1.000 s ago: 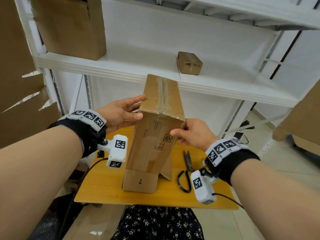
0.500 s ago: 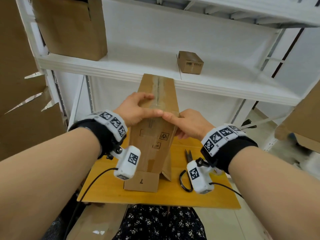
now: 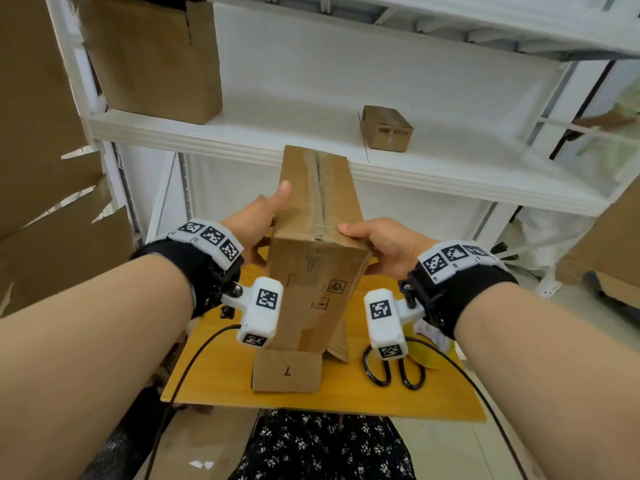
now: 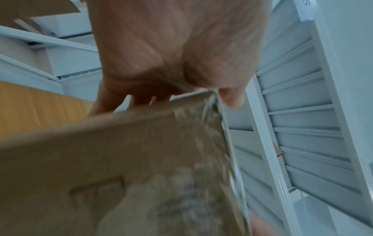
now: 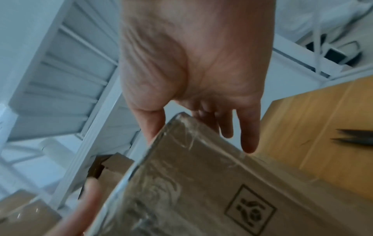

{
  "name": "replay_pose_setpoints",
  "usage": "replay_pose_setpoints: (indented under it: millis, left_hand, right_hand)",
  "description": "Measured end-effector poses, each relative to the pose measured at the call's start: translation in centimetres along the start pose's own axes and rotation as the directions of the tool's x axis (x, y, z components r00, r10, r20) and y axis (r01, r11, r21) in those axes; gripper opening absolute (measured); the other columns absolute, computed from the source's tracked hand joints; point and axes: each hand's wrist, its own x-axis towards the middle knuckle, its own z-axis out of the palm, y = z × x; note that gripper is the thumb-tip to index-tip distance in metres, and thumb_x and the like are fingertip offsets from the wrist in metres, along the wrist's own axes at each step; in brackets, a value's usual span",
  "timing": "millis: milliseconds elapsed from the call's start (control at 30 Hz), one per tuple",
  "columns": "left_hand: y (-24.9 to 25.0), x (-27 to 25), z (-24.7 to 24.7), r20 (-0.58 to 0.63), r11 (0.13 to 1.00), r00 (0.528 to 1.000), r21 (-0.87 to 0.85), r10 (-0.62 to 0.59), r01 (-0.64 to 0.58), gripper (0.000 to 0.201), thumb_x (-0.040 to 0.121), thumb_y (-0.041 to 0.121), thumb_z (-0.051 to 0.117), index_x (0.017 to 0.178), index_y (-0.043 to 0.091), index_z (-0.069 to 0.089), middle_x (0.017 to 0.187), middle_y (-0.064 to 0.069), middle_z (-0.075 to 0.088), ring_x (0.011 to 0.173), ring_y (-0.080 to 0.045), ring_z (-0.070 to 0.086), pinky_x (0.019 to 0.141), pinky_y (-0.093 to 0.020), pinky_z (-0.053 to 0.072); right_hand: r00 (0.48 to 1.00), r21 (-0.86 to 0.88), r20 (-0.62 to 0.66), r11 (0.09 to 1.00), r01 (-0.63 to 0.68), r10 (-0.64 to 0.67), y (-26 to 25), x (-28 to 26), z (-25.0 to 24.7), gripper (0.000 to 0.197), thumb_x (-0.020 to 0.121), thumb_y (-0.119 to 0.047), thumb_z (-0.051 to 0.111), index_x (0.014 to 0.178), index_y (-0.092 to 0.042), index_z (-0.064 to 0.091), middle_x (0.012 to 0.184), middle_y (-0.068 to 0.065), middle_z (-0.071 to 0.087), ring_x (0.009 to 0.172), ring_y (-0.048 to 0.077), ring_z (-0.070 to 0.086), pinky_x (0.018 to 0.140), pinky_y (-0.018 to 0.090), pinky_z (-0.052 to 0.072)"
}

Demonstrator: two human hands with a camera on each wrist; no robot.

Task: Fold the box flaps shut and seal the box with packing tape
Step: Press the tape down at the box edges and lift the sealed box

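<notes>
Both hands clamp the box (image 3: 313, 258), left hand (image 3: 258, 220) and right hand (image 3: 384, 242) curled on its top edges, upright on the table (image 3: 221, 372). Top seam taped; bottom flaps (image 3: 285, 372) still open, untaped.

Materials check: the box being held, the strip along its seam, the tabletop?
Box: brown corrugated cardboard, matte, going by the creased edges and printed handling symbols. Strip: looks like clear glossy plastic tape, wrinkled and glinting over the seam. Tabletop: yellowish wood or wood-look laminate with visible grain; can't tell which.
</notes>
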Motion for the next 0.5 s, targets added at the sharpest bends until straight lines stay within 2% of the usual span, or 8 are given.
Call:
replay_pose_setpoints:
  millis: [33,100,167,233,300,367,433,500]
  left_hand:
    - [0.3,-0.4,0.0,0.003,1.000,1.000,-0.003,-0.006,0.006,0.066,0.089,0.072,0.042,0.126,0.019,0.057,0.111,-0.004,0.066,0.102,-0.028,0.063,0.083,-0.052,0.054]
    - [0.4,-0.7,-0.4,0.041,0.999,0.999,0.023,-0.035,0.034,0.045,0.101,0.051,0.040,0.116,0.014,0.061,0.101,-0.004,0.063,0.093,-0.029,0.059,0.077,-0.050,0.053]
    - [0.6,-1.1,-0.8,0.083,0.998,0.995,0.040,-0.054,0.051,0.035,0.104,0.036,0.041,0.116,0.009,0.060,0.109,-0.012,0.062,0.096,-0.032,0.058,0.082,-0.050,0.051]
    - [1.1,-1.6,-1.6,0.132,0.999,0.990,0.017,-0.052,0.050,0.028,0.102,0.020,0.046,0.122,0.005,0.058,0.123,-0.020,0.061,0.101,-0.033,0.059,0.088,-0.049,0.051]
    - [1.6,-2.3,-2.2,0.199,0.997,0.978,-0.028,-0.059,0.066,0.034,0.094,0.008,0.051,0.127,0.001,0.056,0.116,-0.019,0.065,0.093,-0.030,0.065,0.079,-0.044,0.058]
    - [1.9,-2.8,-2.6,0.263,0.997,0.962,-0.007,-0.072,0.077,0.044,0.085,0.007,0.057,0.129,0.001,0.055,0.107,-0.016,0.068,0.085,-0.028,0.069,0.072,-0.042,0.060]
    - [2.2,-3.3,-2.8,0.295,0.997,0.953,0.020,-0.073,0.070,0.051,0.082,0.007,0.062,0.132,0.004,0.053,0.116,-0.015,0.066,0.092,-0.029,0.069,0.083,-0.050,0.057]
    - [2.4,-3.5,-2.9,0.288,0.997,0.955,-0.010,-0.065,0.071,0.069,0.079,0.005,0.070,0.143,0.013,0.043,0.130,-0.013,0.061,0.099,-0.033,0.069,0.079,-0.054,0.058]
  right_hand:
    - [1.000,0.036,0.009,0.999,0.014,-0.015,-0.1,-0.1,-0.2,0.042,0.094,-0.019,0.069,0.131,-0.002,0.060,0.106,0.011,0.073,0.091,0.025,0.067,0.080,0.040,0.056]
    - [0.999,0.102,0.008,0.994,0.036,-0.037,-0.2,-0.7,-0.2,0.066,0.093,-0.012,0.069,0.152,-0.008,0.039,0.125,0.012,0.067,0.099,0.025,0.066,0.076,0.040,0.055]
    - [1.000,0.126,-0.007,0.992,0.031,-0.031,-0.3,-1.5,0.0,0.079,0.096,-0.025,0.069,0.159,-0.017,0.022,0.122,0.004,0.063,0.100,0.019,0.064,0.070,0.039,0.054]
    - [1.000,0.031,0.000,0.999,0.018,-0.018,-0.3,-2.2,0.1,0.059,0.096,-0.046,0.063,0.145,-0.017,0.046,0.117,0.003,0.066,0.095,0.017,0.065,0.068,0.036,0.052]
    - [1.000,-0.040,0.002,0.999,-0.009,0.009,-0.6,-2.8,0.1,0.046,0.095,-0.055,0.060,0.123,-0.018,0.061,0.108,0.002,0.069,0.094,0.017,0.066,0.071,0.036,0.052]
    - [1.000,-0.096,0.009,0.995,-0.021,0.022,-1.1,-3.3,-0.2,0.042,0.095,-0.051,0.063,0.122,-0.019,0.062,0.108,0.001,0.069,0.096,0.018,0.066,0.073,0.037,0.052]
    - [0.999,-0.129,0.031,0.991,-0.014,0.018,-1.8,-4.1,-0.5,0.039,0.095,-0.043,0.065,0.124,-0.016,0.061,0.110,0.002,0.068,0.097,0.019,0.066,0.074,0.040,0.055]
    - [0.999,-0.171,0.041,0.985,0.016,-0.009,-2.3,-5.1,-0.5,0.037,0.095,-0.038,0.067,0.124,-0.015,0.061,0.113,0.003,0.069,0.097,0.019,0.067,0.071,0.040,0.057]
